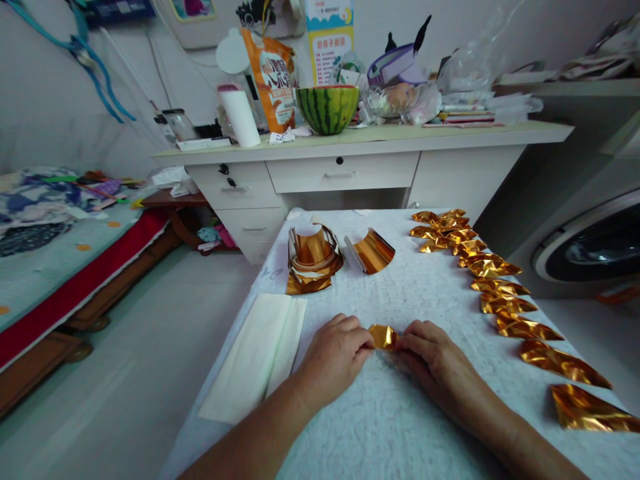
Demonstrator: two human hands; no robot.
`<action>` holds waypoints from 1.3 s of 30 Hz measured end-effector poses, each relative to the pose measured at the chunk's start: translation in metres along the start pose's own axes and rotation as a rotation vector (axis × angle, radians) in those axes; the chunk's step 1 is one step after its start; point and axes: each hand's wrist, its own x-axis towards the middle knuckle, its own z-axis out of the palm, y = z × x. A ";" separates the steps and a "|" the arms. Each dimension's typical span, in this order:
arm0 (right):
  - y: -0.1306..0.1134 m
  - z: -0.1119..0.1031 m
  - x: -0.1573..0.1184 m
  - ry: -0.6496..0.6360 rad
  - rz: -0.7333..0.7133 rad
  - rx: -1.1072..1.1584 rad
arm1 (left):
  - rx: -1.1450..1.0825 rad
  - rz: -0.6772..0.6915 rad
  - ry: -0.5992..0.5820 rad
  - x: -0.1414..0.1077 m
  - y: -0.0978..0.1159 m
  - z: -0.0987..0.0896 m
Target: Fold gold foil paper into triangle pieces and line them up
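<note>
A small folded piece of shiny gold foil paper [383, 337] is stretched between my two hands, just above the cloth-covered table [370, 413]. My left hand [336, 348] pinches its left end between thumb and fingers. At the opposite end, my right hand [431, 353] grips it the same way; the fingertips partly hide both ends. Beyond them lie a curled stack of gold foil sheets [313, 257] and a separate curved gold sheet [373, 251]. Folded gold foil pieces [525, 328] form a long row down the table's right side.
Folded pale paper [255, 353] lies by the table's left edge. Behind stands a white desk [345, 172] carrying a cut watermelon [327, 109], an orange pouch [273, 83] and plastic bags. A washing machine [590, 233] is at the right, a bed [65, 260] at the left.
</note>
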 end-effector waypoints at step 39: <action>-0.005 0.008 0.010 0.029 0.297 -0.137 | 0.236 -0.227 0.024 0.003 0.009 0.006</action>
